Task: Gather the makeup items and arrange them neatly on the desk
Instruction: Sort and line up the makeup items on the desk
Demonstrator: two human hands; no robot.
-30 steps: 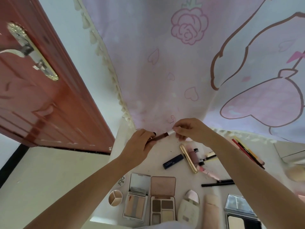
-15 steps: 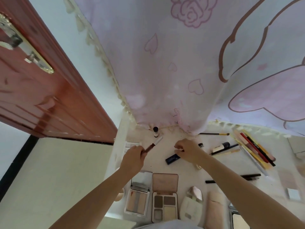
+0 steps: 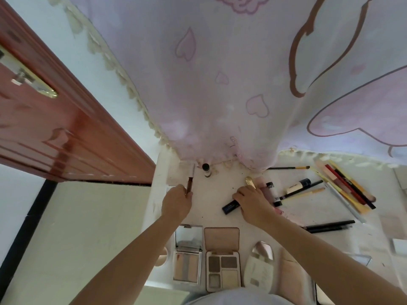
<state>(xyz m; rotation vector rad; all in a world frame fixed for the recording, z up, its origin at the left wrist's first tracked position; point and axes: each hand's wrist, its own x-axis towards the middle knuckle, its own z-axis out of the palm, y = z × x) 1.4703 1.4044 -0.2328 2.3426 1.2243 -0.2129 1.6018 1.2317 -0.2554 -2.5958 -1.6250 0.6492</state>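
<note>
The slim brown lip pencil with a silver cap (image 3: 190,178) stood just left of the frame's centre, its lower end pinched in the curled fingers of the left hand (image 3: 176,202), its capped end pointing toward the hem of the pink heart-printed curtain (image 3: 220,95). The right hand (image 3: 253,202), right of centre, lay knuckles-up with fingers bent over a dark blue mascara tube (image 3: 230,205) and a gold-capped stick (image 3: 250,182); whether it actually gripped either I could not tell.

Risks, as I judged them: the pencil sat close to a small upright black-capped bottle (image 3: 206,169) at the curtain hem, and a careless placement could tip it. The left hand worked near the left edge of the white desk (image 3: 211,194), so a rolling pencil could drop off. The right hand's sweep might scatter the tubes crowded beside it.

Counts, where visible: two hands; one open pale shadow palette with a mirror (image 3: 188,254) and one open brown four-pan palette (image 3: 222,259) in the lower centre; one white oval compact (image 3: 259,267) beside them; one thin gold-handled brush (image 3: 288,167) at upper right. The fan of coloured pencils (image 3: 345,186) at right numbered roughly six, overlapping too much for certainty. Two black liners (image 3: 328,225) lay at lower right.
</note>
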